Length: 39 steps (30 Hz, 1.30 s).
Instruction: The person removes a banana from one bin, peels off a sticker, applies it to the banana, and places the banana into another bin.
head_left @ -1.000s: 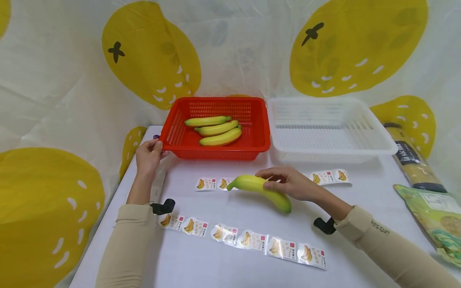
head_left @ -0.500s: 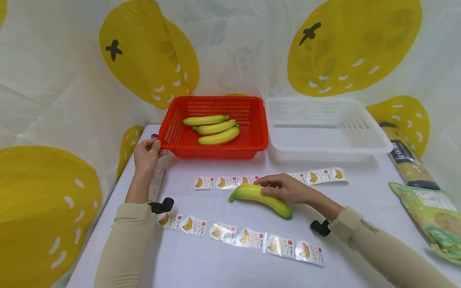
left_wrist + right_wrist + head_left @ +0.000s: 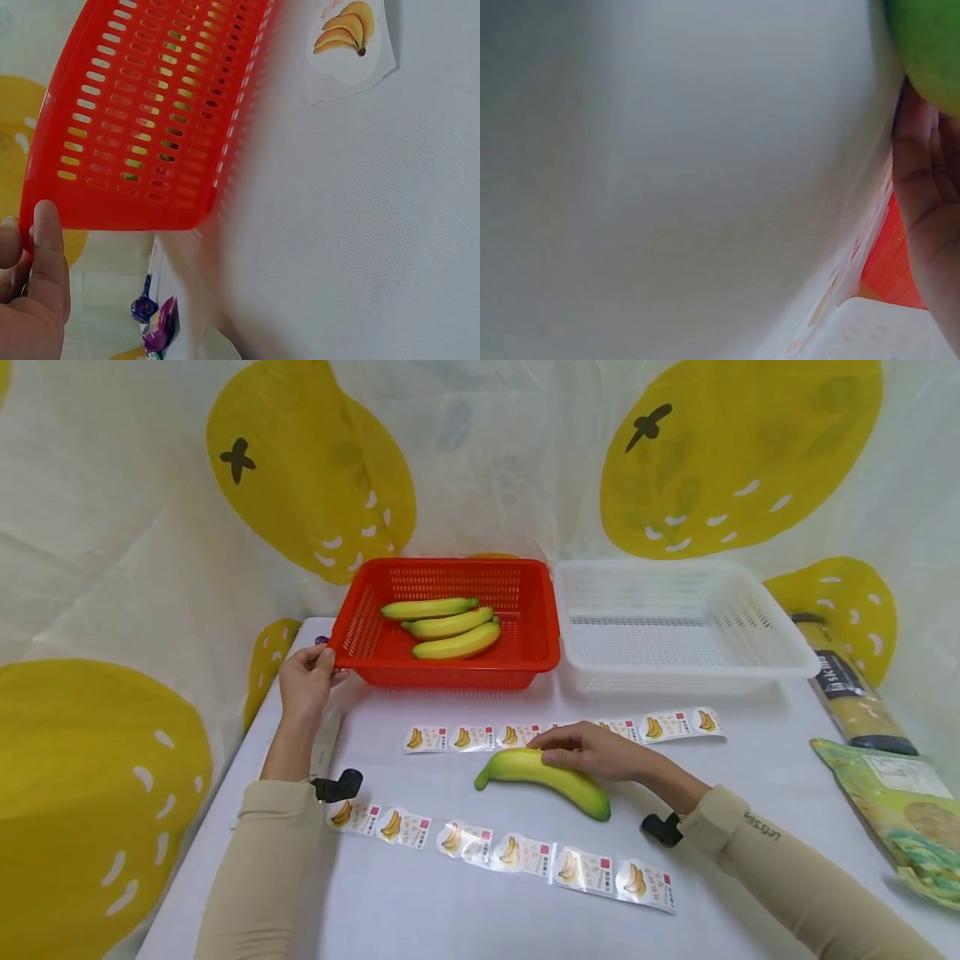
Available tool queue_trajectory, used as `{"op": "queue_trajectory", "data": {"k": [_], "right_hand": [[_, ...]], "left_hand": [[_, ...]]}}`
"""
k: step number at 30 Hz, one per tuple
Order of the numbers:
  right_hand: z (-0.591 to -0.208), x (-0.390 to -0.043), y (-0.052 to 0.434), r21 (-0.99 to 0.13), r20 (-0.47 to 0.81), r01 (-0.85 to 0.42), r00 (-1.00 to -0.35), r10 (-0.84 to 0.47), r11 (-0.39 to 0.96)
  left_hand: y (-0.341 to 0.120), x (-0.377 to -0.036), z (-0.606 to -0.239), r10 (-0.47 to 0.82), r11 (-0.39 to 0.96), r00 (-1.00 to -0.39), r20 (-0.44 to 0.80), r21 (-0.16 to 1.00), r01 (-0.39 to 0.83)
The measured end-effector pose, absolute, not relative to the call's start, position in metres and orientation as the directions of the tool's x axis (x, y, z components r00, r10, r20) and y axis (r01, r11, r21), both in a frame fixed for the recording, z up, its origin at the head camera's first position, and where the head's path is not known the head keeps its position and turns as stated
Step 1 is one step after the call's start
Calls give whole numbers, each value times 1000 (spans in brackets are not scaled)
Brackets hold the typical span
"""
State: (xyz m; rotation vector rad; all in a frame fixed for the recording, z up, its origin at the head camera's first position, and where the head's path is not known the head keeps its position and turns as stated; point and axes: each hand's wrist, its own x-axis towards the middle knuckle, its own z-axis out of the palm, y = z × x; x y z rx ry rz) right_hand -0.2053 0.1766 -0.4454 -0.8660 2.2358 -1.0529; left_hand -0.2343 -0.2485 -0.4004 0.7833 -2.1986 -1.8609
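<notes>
My left hand (image 3: 306, 681) pinches the near left corner of the red basket (image 3: 450, 679) between thumb and fingers; the left wrist view shows the thumb along its rim. Inside that basket lie three yellow bananas (image 3: 459, 642) side by side. With my right hand (image 3: 592, 750) I grip a larger yellow-green banana (image 3: 536, 768) around its middle, low over the white table between two rows of stickers. Its stem end points left and its green tip points toward the near right. In the right wrist view only the green end of this banana (image 3: 934, 45) shows beside my fingers.
A white basket (image 3: 697, 677) stands right of the red one. Banana sticker strips (image 3: 521, 854) lie in front, with another strip (image 3: 663, 727) behind my right hand. Two food packages, including a green bag (image 3: 892, 810), lie at the right. Small purple-wrapped candies (image 3: 160, 322) are beside the red basket.
My right hand has lowered the large banana slightly toward the table, uncovering more of the back sticker strip. The left hand stays on the red basket's corner. The view shifted a little.
</notes>
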Motion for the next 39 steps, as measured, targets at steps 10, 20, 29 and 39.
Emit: {"op": "queue_trajectory", "data": {"k": [10, 20, 29, 39], "right_hand": [[-446, -204, 174, -779, -174, -349, -679, -714, 522], [-442, -204, 174, -768, -208, -318, -696, -687, 555], [-442, -205, 173, -759, -188, -346, -694, -695, 552], [-443, -207, 175, -771, -192, -334, -689, -699, 541]], "left_hand": [[-251, -230, -402, -468, 28, -855, -222, 964, -265], [-264, -186, -399, -365, 264, -914, -178, 921, -285], [-264, -123, -408, 145, 859, -921, -362, 508, -64], [-251, -105, -424, 101, 914, -905, -414, 397, -79]]}}
